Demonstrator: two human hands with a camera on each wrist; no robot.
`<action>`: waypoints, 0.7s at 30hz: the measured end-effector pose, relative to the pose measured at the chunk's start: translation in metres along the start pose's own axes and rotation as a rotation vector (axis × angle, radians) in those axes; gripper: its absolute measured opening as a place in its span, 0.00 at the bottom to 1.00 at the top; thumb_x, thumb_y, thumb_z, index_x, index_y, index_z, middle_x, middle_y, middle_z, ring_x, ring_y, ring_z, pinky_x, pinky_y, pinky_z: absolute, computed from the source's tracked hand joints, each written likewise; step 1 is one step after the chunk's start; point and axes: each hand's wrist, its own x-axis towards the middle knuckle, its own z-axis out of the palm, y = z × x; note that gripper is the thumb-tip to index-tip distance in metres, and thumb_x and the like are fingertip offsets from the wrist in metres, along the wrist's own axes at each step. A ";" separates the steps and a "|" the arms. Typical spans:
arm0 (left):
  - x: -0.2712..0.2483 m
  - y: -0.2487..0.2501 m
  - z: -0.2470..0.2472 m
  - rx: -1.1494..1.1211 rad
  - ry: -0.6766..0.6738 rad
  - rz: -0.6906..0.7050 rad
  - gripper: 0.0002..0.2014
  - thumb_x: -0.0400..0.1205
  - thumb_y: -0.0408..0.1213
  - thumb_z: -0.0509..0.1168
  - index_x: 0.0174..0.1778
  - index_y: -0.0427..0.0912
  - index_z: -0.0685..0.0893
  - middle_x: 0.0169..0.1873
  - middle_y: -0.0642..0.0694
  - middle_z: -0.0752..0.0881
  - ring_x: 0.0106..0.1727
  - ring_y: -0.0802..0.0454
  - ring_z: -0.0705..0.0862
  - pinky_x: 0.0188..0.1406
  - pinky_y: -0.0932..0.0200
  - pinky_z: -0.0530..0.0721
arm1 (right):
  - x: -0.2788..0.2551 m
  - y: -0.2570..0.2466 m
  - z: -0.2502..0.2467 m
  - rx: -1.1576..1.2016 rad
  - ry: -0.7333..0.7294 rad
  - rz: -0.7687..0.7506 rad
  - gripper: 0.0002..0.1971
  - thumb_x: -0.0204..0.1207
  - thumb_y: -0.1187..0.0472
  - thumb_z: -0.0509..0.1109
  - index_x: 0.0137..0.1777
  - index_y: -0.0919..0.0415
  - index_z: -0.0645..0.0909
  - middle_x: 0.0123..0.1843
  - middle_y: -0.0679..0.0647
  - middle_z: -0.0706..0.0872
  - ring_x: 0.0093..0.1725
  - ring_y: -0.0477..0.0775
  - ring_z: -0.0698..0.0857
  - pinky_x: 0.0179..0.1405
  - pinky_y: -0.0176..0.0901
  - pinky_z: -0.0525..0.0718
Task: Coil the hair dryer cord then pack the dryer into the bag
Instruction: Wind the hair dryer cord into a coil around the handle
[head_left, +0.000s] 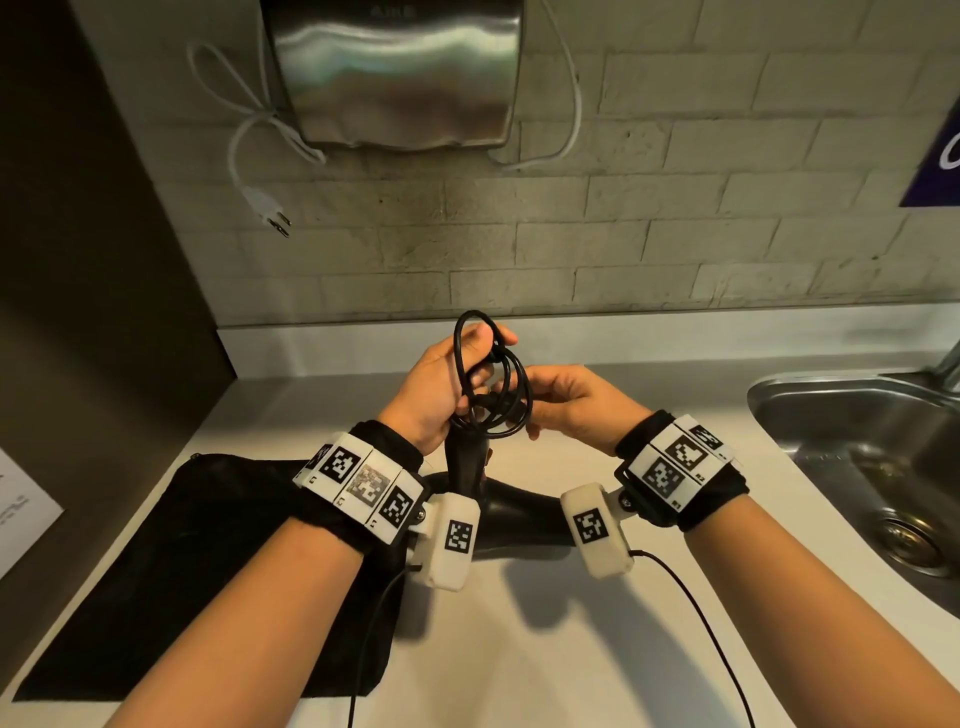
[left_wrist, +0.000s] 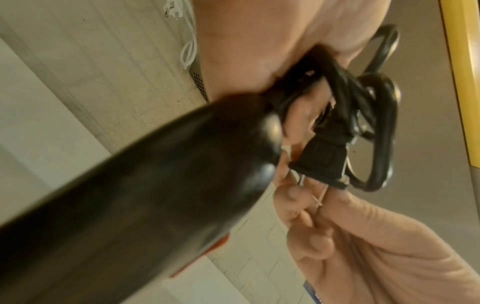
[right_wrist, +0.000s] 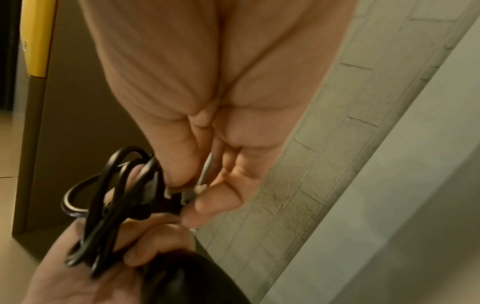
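The black hair dryer (head_left: 511, 512) lies on the white counter (head_left: 519, 649) between my wrists, its handle (head_left: 464, 457) pointing up. Above the handle my left hand (head_left: 441, 384) grips the black cord (head_left: 491, 374), gathered in several loops. My right hand (head_left: 563, 402) pinches the cord's plug end beside the loops. In the left wrist view the plug (left_wrist: 322, 160) sits at the right fingertips (left_wrist: 293, 191) with a thin white tie (left_wrist: 320, 197). The right wrist view has the loops (right_wrist: 111, 195) running through my left fingers (right_wrist: 155, 244). The black bag (head_left: 208, 545) lies flat to the left, under my left forearm.
A steel sink (head_left: 857, 457) is set into the counter at the right. On the brick wall hangs a steel hand dryer (head_left: 395, 73) with a white cord and plug (head_left: 265, 205) dangling. A brown panel (head_left: 78, 312) closes the left side. A white paper (head_left: 21, 514) lies at the left edge.
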 end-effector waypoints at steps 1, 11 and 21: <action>0.000 0.000 0.000 -0.010 -0.009 -0.003 0.15 0.85 0.45 0.51 0.44 0.49 0.82 0.17 0.56 0.69 0.13 0.64 0.64 0.11 0.73 0.65 | 0.001 0.001 0.002 -0.013 0.011 -0.001 0.16 0.74 0.80 0.59 0.61 0.75 0.75 0.41 0.53 0.82 0.31 0.34 0.81 0.32 0.28 0.81; 0.001 0.000 -0.004 -0.096 -0.011 -0.038 0.18 0.86 0.42 0.49 0.41 0.49 0.83 0.15 0.56 0.68 0.10 0.63 0.61 0.10 0.72 0.62 | 0.002 0.016 -0.007 -0.223 0.120 0.121 0.25 0.68 0.87 0.53 0.54 0.62 0.80 0.45 0.53 0.82 0.41 0.47 0.79 0.32 0.29 0.79; 0.009 -0.005 0.005 -0.021 0.097 0.011 0.18 0.83 0.50 0.51 0.37 0.53 0.84 0.20 0.53 0.65 0.13 0.63 0.63 0.12 0.70 0.63 | -0.006 0.009 0.006 -0.196 -0.089 0.102 0.09 0.78 0.74 0.58 0.55 0.75 0.76 0.36 0.50 0.79 0.30 0.37 0.77 0.34 0.30 0.76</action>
